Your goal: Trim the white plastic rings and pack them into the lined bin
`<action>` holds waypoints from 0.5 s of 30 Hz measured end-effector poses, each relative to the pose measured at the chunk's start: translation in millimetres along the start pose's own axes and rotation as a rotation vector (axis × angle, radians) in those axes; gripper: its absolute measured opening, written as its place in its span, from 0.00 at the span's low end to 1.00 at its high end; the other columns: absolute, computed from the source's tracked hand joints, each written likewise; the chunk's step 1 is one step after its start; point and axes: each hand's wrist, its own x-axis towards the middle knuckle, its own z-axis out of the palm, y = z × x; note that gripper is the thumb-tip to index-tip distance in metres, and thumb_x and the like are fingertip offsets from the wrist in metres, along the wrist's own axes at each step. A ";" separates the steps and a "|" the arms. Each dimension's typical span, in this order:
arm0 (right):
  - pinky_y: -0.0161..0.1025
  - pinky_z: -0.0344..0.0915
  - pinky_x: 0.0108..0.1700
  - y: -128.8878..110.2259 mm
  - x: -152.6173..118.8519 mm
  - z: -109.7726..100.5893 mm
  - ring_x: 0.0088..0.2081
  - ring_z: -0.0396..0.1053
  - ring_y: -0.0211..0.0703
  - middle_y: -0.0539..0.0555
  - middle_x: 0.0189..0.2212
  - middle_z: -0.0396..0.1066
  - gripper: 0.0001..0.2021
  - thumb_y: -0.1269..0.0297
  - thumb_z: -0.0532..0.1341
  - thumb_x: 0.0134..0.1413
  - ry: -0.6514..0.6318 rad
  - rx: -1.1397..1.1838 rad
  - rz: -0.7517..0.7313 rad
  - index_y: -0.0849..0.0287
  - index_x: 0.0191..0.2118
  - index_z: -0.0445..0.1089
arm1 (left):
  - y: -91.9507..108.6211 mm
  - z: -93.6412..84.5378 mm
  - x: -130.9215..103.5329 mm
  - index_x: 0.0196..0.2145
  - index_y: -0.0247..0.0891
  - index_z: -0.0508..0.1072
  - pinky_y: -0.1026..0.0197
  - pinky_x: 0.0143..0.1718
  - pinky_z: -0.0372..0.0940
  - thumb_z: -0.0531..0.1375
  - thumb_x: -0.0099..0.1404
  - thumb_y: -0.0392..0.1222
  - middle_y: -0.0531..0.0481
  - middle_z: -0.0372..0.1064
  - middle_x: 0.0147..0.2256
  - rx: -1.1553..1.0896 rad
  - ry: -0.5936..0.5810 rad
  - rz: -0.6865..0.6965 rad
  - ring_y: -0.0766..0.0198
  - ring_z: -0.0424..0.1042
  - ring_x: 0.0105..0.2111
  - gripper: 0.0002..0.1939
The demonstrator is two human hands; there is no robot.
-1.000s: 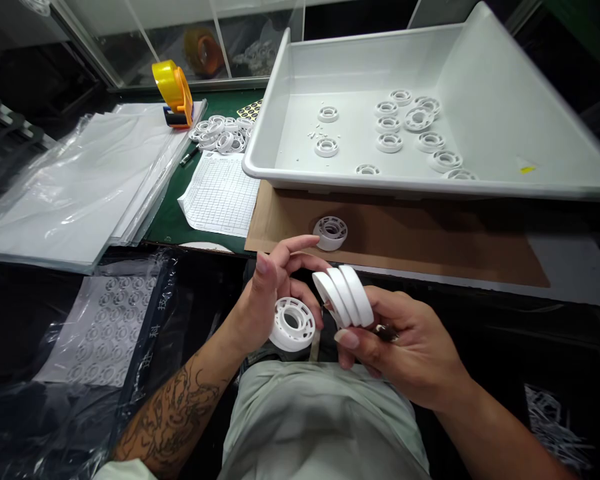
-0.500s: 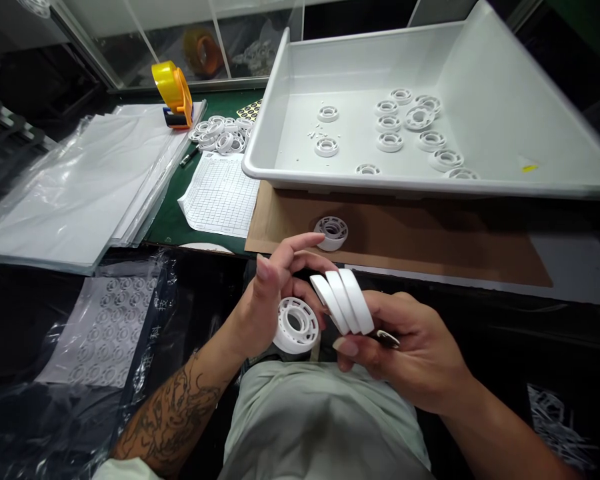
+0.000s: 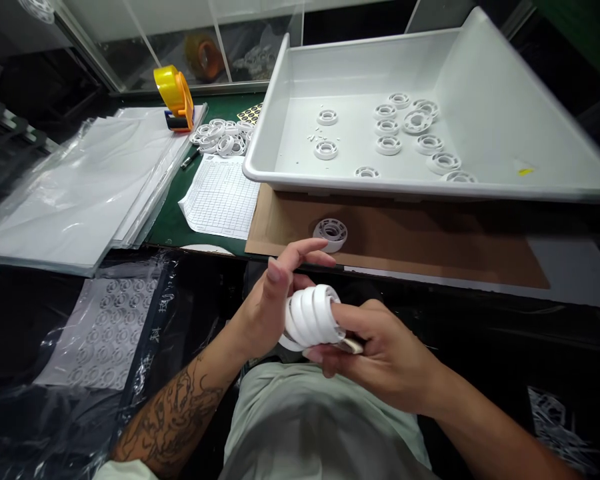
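Gripping a row of white rings [image 3: 313,315] just below the frame's centre, the right hand [image 3: 400,360] closes thumb and fingers on them, forefinger at the end ring's opening. The left hand [image 3: 265,310] sits at their other end, thumb and forefinger spread; its lower fingers are hidden, so I can't tell their grip. Just above, a similar ring [image 3: 331,245] rests on brown cardboard [image 3: 430,233].
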 end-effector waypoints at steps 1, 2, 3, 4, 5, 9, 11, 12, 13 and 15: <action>0.30 0.58 0.23 -1.0 -0.2 -0.3 0.20 0.63 0.34 0.48 0.21 0.71 0.09 0.61 0.71 0.63 0.029 0.075 0.006 0.62 0.36 0.77 | -0.1 -0.4 0.7 0.60 0.45 0.73 0.60 0.29 0.69 0.41 0.67 0.81 0.41 0.72 0.55 -0.026 0.006 -0.011 0.62 0.72 0.32 0.46; 0.29 0.60 0.23 -2.3 -0.4 -0.8 0.20 0.66 0.35 0.48 0.21 0.72 0.09 0.61 0.72 0.62 0.066 0.153 0.020 0.62 0.38 0.78 | -0.1 -0.8 1.4 0.60 0.45 0.73 0.59 0.29 0.70 0.41 0.66 0.82 0.41 0.72 0.56 -0.057 0.009 -0.022 0.60 0.74 0.33 0.46; 0.29 0.60 0.21 -3.6 -0.8 -1.2 0.20 0.66 0.35 0.48 0.21 0.73 0.09 0.61 0.73 0.61 0.107 0.220 0.034 0.61 0.39 0.78 | 0.1 -1.3 2.2 0.60 0.45 0.72 0.58 0.29 0.72 0.42 0.65 0.83 0.40 0.71 0.56 -0.086 0.010 -0.034 0.58 0.76 0.34 0.47; 0.28 0.59 0.19 -4.7 -1.1 -1.5 0.18 0.65 0.35 0.48 0.21 0.73 0.10 0.62 0.75 0.59 0.143 0.267 0.044 0.61 0.40 0.79 | 0.4 -1.6 2.9 0.59 0.45 0.72 0.57 0.30 0.73 0.42 0.64 0.83 0.40 0.71 0.56 -0.109 0.012 -0.040 0.55 0.78 0.36 0.47; 0.28 0.57 0.17 -5.4 -1.5 -1.6 0.17 0.64 0.34 0.48 0.21 0.73 0.10 0.62 0.75 0.58 0.168 0.288 0.050 0.62 0.40 0.79 | 0.7 -1.9 3.5 0.59 0.44 0.72 0.56 0.30 0.74 0.43 0.64 0.84 0.39 0.71 0.56 -0.124 0.014 -0.042 0.52 0.79 0.38 0.47; 0.28 0.55 0.16 -5.5 -2.5 -0.1 0.15 0.60 0.31 0.49 0.21 0.74 0.08 0.65 0.73 0.60 0.168 0.229 -0.003 0.63 0.42 0.80 | 0.6 -1.2 3.6 0.59 0.44 0.74 0.58 0.28 0.75 0.43 0.64 0.83 0.39 0.73 0.55 -0.124 0.018 -0.039 0.54 0.79 0.37 0.48; 0.28 0.55 0.16 -5.1 -2.9 0.5 0.15 0.60 0.31 0.49 0.21 0.74 0.08 0.66 0.72 0.61 0.166 0.205 -0.029 0.63 0.43 0.80 | 0.6 -0.3 2.7 0.59 0.45 0.74 0.58 0.28 0.75 0.43 0.64 0.83 0.39 0.73 0.55 -0.114 0.016 -0.043 0.54 0.79 0.37 0.47; 0.28 0.55 0.16 -5.0 -3.2 0.6 0.15 0.61 0.31 0.49 0.21 0.74 0.07 0.66 0.72 0.61 0.173 0.205 -0.037 0.63 0.42 0.80 | 0.8 0.1 2.2 0.59 0.45 0.75 0.57 0.30 0.76 0.43 0.65 0.83 0.40 0.73 0.55 -0.114 0.017 -0.041 0.53 0.79 0.38 0.47; 0.28 0.56 0.16 -5.0 -3.5 0.5 0.15 0.61 0.31 0.49 0.21 0.74 0.07 0.66 0.72 0.60 0.182 0.208 -0.040 0.63 0.41 0.80 | 1.1 0.6 1.7 0.58 0.46 0.75 0.56 0.32 0.77 0.43 0.65 0.83 0.40 0.73 0.56 -0.121 0.016 -0.038 0.52 0.79 0.40 0.46; 0.28 0.56 0.16 -5.3 -4.0 0.1 0.15 0.60 0.31 0.49 0.21 0.74 0.06 0.66 0.73 0.59 0.206 0.222 -0.035 0.62 0.39 0.79 | 1.9 1.1 1.2 0.58 0.47 0.75 0.53 0.36 0.78 0.43 0.65 0.83 0.42 0.72 0.57 -0.142 0.008 -0.035 0.49 0.79 0.43 0.46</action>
